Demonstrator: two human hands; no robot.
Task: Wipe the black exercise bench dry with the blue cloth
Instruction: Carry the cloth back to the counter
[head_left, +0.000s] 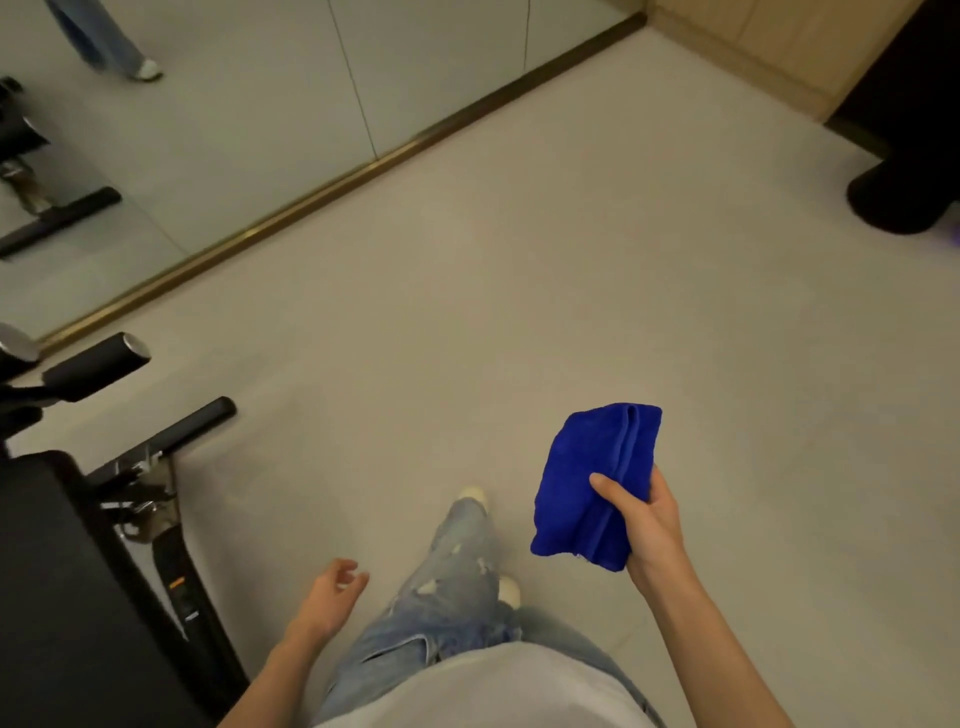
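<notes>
A folded blue cloth (587, 478) is held out in front of me at the lower right, above the pale floor, with my right hand (647, 525) gripping its lower right edge. The black exercise bench (57, 587) fills the lower left corner; only part of its padded top and its frame show. My left hand (332, 597) hangs empty with loosely curled fingers just right of the bench, not touching it. The cloth is well apart from the bench.
Black padded rollers (98, 366) and a floor bar (189, 423) stick out from the bench frame at the left. A floor mirror with a brass edge (322, 189) runs along the back. My legs in jeans (441, 587) are below. A dark object (904, 197) stands at the far right.
</notes>
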